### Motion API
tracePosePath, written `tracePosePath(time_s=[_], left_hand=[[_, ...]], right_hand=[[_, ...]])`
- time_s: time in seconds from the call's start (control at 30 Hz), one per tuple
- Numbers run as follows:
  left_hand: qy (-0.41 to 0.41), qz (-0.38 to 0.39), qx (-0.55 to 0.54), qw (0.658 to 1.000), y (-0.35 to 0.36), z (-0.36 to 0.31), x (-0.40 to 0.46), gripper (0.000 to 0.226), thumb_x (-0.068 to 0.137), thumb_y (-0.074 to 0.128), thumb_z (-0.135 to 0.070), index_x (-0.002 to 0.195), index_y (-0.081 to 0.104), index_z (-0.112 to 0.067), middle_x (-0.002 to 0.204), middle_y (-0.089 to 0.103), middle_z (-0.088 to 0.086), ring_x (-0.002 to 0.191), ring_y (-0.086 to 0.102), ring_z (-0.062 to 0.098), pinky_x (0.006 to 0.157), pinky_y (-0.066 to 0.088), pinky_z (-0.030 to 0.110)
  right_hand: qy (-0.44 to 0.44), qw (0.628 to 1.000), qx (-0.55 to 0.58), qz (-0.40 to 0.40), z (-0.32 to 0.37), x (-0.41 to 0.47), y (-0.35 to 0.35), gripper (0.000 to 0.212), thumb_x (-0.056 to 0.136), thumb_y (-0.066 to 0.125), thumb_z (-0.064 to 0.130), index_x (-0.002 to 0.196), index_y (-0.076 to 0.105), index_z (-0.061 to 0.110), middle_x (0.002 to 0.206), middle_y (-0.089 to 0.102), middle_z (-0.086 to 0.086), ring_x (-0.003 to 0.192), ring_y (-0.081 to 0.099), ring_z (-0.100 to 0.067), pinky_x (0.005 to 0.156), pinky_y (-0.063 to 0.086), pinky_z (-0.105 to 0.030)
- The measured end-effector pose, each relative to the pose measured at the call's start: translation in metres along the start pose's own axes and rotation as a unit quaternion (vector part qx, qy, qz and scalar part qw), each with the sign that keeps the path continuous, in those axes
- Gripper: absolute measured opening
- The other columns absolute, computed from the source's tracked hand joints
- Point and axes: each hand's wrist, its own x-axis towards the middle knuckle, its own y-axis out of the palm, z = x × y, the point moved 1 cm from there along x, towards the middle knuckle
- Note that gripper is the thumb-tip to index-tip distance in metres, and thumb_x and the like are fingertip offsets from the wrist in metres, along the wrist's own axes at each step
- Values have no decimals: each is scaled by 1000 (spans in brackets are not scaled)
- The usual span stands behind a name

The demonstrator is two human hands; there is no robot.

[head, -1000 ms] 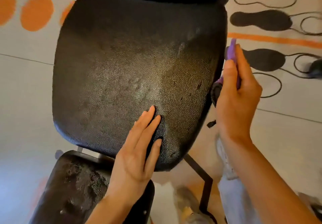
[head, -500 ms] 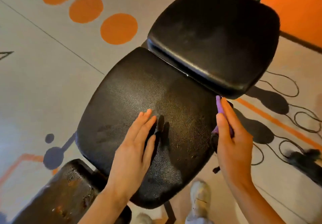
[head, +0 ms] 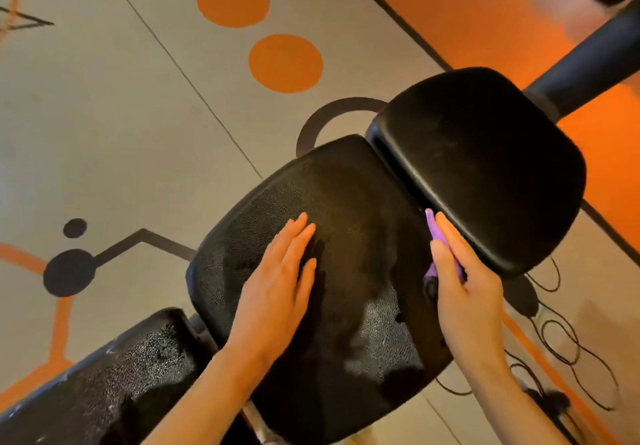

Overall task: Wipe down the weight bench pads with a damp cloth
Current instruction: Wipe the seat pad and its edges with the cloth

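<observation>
A black textured bench pad (head: pixel 349 202) fills the middle of the view, with damp streaks on its near part. My left hand (head: pixel 277 285) lies flat on it, fingers straight and together. My right hand (head: pixel 464 292) presses a purple cloth (head: pixel 437 236) against the pad's right edge; only a strip of cloth shows past the fingers. A second, smoother black pad (head: pixel 485 167) sits beyond it at the upper right. A worn, cracked pad (head: pixel 104 385) lies at the lower left.
A thick black post (head: pixel 588 60) rises from behind the far pad. The floor (head: pixel 138 133) is grey with orange dots, black lines and an orange band. Thin black cable loops (head: pixel 568 351) lie on the floor at the right.
The view has swung up and left, showing more of the far pad. My right hand with the cloth has slid along the pad's right edge toward the gap between pads. My left hand stays flat.
</observation>
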Motion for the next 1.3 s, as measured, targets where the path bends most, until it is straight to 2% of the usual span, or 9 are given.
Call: tracePosePath(time_s=[0.1,0.3,0.47,0.6,0.67,0.77,0.93,1.13,1.3], left_hand=[[-18,-12,-11,1000,-6,16,9,53,101,40,-37,152,28,-30,161,14,-18,146,10,-3,114,8,17],[-55,-26,-45,997,-9,39,32,55,102,38,-39,153,21,-32,161,9,-19,141,7,-7,113,8,18],[-101,-50,-62,992,-14,51,58,56,101,37,-41,153,19,-35,161,9,-20,143,7,-5,113,2,17],[-150,-73,-71,983,-13,60,85,56,101,36,-42,153,19,-34,161,12,-19,141,5,-8,114,5,20],[-166,-83,-62,981,-11,63,99,55,101,38,-40,153,22,-33,160,15,-18,139,6,-8,114,6,22],[-194,-100,-47,975,-9,73,112,52,100,39,-40,151,30,-31,156,25,-17,139,15,-5,113,17,24],[-234,-133,-34,963,2,81,120,45,96,32,-43,134,49,-25,134,53,-2,121,54,17,90,51,36],[-244,-143,12,959,9,79,123,38,100,24,-41,120,53,-28,113,57,-7,98,57,11,70,52,31],[-250,-133,37,959,8,81,125,32,100,25,-37,104,56,-29,92,53,-13,72,53,5,48,50,27]], right_hand=[[-42,999,-25,1,17,11,15,52,88,45,48,127,60,16,98,60,2,99,60,-16,96,48,-30],[-91,992,-69,56,34,52,46,47,90,41,56,132,52,39,100,55,9,95,52,-9,80,40,-26],[-124,982,-91,109,55,99,73,36,96,47,35,130,44,46,119,66,-5,113,60,-20,100,49,-41],[-145,972,-88,161,63,141,96,35,94,49,30,120,43,54,126,63,0,117,58,-9,100,47,-22],[-143,969,-82,181,62,161,103,36,94,49,28,124,45,47,132,59,9,121,50,5,96,39,-3],[-160,960,-84,212,61,185,112,37,96,49,24,130,48,37,135,51,20,125,40,17,95,31,4],[-166,945,-105,262,53,212,122,38,96,49,23,130,48,40,136,48,25,126,36,19,97,28,4],[-203,924,-182,267,43,224,127,30,97,46,25,122,54,39,123,48,36,123,39,20,96,27,5],[-216,932,-211,202,34,221,143,20,98,43,24,105,59,34,107,59,16,106,54,4,99,43,-14]])
